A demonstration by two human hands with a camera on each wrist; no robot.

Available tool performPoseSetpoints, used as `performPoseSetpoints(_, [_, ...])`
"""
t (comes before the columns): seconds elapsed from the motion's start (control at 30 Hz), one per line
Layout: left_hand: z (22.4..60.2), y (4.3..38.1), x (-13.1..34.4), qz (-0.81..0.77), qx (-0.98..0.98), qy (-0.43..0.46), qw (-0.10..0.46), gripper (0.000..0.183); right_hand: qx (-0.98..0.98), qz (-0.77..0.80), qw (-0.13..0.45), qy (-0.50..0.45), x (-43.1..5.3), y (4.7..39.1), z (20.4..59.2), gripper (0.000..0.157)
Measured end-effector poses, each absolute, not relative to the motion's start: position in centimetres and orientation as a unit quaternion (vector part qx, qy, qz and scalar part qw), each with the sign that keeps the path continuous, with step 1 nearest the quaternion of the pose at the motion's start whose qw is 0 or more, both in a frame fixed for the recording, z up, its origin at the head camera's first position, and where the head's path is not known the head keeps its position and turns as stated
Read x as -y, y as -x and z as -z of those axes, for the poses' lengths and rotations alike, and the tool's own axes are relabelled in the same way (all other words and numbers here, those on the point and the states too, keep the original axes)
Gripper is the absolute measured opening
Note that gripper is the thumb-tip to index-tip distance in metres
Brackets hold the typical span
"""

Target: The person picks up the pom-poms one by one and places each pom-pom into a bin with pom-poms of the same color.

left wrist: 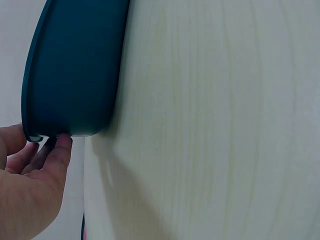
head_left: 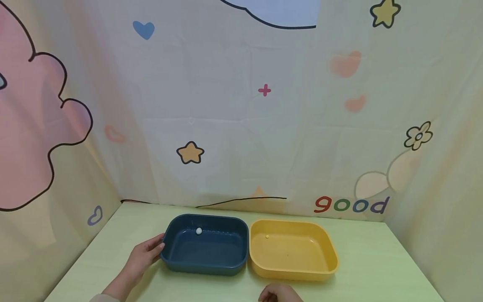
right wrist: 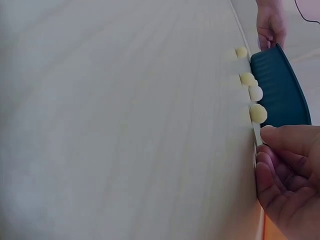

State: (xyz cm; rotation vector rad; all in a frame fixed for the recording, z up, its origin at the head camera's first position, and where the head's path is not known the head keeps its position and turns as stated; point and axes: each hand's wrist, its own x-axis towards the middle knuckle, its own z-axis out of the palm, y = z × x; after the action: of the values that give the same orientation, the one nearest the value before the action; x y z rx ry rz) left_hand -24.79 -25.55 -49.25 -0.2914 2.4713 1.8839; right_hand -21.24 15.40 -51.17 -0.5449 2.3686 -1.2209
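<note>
Tray (head_left: pixel 205 269) in dark blue sits on the surface (head_left: pixel 377 260) beside the yellow bin (head_left: pixel 294 274), likely light and stiff; the left hand (head_left: pixel 141 256) has its fingers curled on its end rim, a sound hold; whether the right hand (head_left: pixel 281 292), fingers bent, holds anything cannot be told

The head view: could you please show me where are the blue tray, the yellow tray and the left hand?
Blue tray (head_left: pixel 207 251): head view, its bare inner floor.
Yellow tray (head_left: pixel 298 258): head view, its bare inner floor.
Left hand (head_left: pixel 141 256): head view, middle of the hand.
</note>
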Motion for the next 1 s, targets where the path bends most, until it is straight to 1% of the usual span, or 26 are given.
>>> performPoseSetpoints(0.33, [49.4, 24.7, 25.5, -0.602, -0.792, 0.095, 0.01, 0.047, -0.835, 0.476, 0.232, 0.148, -15.8, 21.3, 50.8, 0.012])
performPoseSetpoints(0.5, [49.4, 24.7, 25.5, -0.604, -0.791, 0.095, 0.011, 0.047, -0.842, 0.468, 0.232, 0.134, -15.6, 21.2, 49.6, 0.011])
performPoseSetpoints(0.6, [49.4, 24.7, 25.5, -0.604, -0.791, 0.097, 0.011, 0.047, -0.841, 0.462, 0.256, 0.121, -15.7, 21.4, 48.6, 0.013])
performPoseSetpoints(0.67, [49.3, 24.7, 25.6, -0.603, -0.792, 0.096, 0.011, 0.047, -0.832, 0.472, 0.261, 0.129, -15.7, 21.7, 47.9, 0.016])
performPoseSetpoints(0.77, [49.2, 24.7, 25.6, -0.604, -0.792, 0.095, 0.012, 0.047, -0.819, 0.496, 0.248, 0.149, -15.8, 22.0, 46.9, 0.02])
performPoseSetpoints(0.9, [49.2, 24.7, 25.6, -0.606, -0.789, 0.097, 0.012, 0.048, -0.817, 0.512, 0.208, 0.162, -15.5, 22.3, 45.5, 0.021])
performPoseSetpoints(1.0, [49.2, 24.7, 25.6, -0.607, -0.789, 0.098, 0.013, 0.048, -0.816, 0.517, 0.201, 0.164, -15.3, 22.8, 44.5, 0.023])
